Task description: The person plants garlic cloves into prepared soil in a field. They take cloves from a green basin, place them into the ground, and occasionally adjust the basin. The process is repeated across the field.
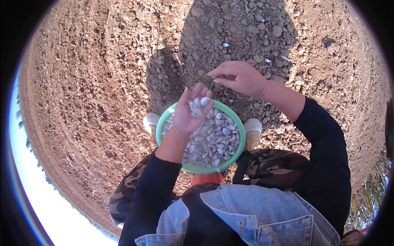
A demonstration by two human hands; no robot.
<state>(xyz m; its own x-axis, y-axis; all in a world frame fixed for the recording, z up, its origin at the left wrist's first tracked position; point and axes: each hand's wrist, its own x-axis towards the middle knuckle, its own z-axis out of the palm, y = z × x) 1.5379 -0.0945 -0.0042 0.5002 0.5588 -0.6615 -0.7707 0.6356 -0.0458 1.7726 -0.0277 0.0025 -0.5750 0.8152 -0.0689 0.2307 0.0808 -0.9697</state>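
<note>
My left hand (191, 112) is palm up over a green plastic basin (241, 129), cupped around several garlic cloves (201, 103). Loose garlic cloves (215, 135) fill the basin beneath it. My right hand (241, 77) is above and to the right of the left one, over the soil, with thumb and fingertips brought near each other; whether something small is between them cannot be told. Beyond the right hand, single cloves lie on the soil, one (226, 45) farther off and another (268, 60) closer to the knuckles.
Cloddy brown soil (92, 92) spreads around, partly in my shadow. A shoe stands on either side of the basin, the left (150, 121) and the right (253, 132). A red object (207, 178) shows between the basin and my body. Green plants (369, 190) grow at the lower right.
</note>
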